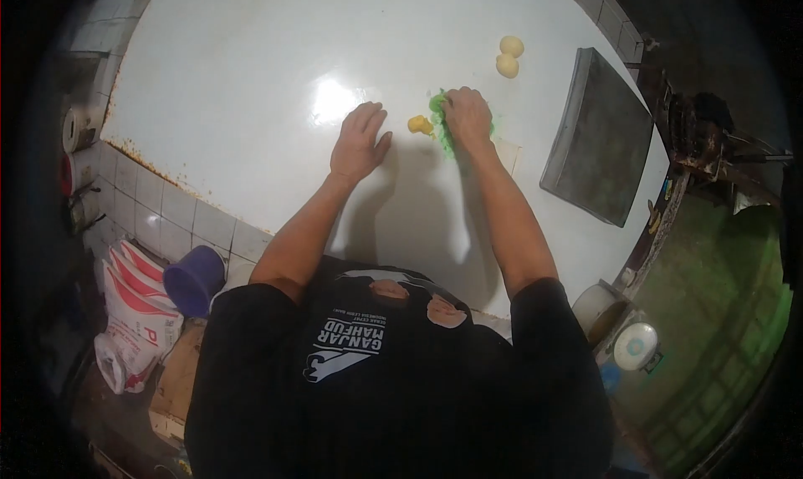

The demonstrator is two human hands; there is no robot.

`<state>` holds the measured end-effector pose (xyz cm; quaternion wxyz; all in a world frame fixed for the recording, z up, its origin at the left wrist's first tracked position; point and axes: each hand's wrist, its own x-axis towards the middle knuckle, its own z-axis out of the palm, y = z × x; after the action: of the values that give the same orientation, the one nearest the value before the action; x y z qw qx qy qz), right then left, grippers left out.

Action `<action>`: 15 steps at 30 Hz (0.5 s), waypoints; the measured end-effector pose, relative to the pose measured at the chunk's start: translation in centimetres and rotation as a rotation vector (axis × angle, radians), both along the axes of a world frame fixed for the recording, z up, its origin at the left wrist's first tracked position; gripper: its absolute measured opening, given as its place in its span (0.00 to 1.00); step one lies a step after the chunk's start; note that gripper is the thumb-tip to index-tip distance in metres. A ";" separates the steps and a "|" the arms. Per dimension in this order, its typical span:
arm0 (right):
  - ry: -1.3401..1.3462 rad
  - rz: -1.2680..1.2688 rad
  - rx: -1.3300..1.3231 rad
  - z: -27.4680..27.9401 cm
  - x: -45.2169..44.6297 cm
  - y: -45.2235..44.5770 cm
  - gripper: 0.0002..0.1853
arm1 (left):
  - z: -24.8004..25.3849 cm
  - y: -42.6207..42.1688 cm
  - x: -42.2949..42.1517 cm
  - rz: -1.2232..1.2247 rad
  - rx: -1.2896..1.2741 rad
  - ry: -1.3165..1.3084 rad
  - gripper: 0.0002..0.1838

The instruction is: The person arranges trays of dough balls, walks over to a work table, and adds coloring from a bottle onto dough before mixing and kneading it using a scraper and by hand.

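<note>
My right hand (468, 117) is on the white tabletop with its fingers curled over a bright green, dough-like mass (437, 104). Green smears spread around and under that hand, and part of the mass is hidden by it. Just to the left lies a small yellow lump (420, 125), touching the green smears. My left hand (360, 142) rests over the tabletop with fingers stretched out and thumb apart, holding nothing. The yellow lump sits between the two hands, closer to the right one.
Two pale round dough balls (508, 56) touch each other beyond my right hand. A dark grey tray-like slab (599, 136) lies at the table's right edge. Below left stand a purple bucket (194, 280) and red-and-white sacks (138, 312). Pots are low on the right.
</note>
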<state>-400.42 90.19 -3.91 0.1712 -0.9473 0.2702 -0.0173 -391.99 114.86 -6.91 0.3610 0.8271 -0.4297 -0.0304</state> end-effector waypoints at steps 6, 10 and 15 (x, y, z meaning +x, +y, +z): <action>0.266 -0.144 -0.061 2.1 -2.1 -3.2 0.15 | -0.3 0.0 0.0 0.007 -0.005 -0.012 0.26; 0.227 -0.038 -0.121 3.3 -4.5 -2.0 0.13 | -0.1 -0.1 0.1 0.000 0.001 0.001 0.26; 0.034 0.137 -0.248 0.5 -4.8 1.9 0.12 | -0.2 -0.1 -0.2 0.007 -0.014 -0.015 0.26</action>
<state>-405.20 92.08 -3.45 0.0492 -0.9776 0.2035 -0.0229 -392.17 114.77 -7.11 0.3637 0.8264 -0.4295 -0.0198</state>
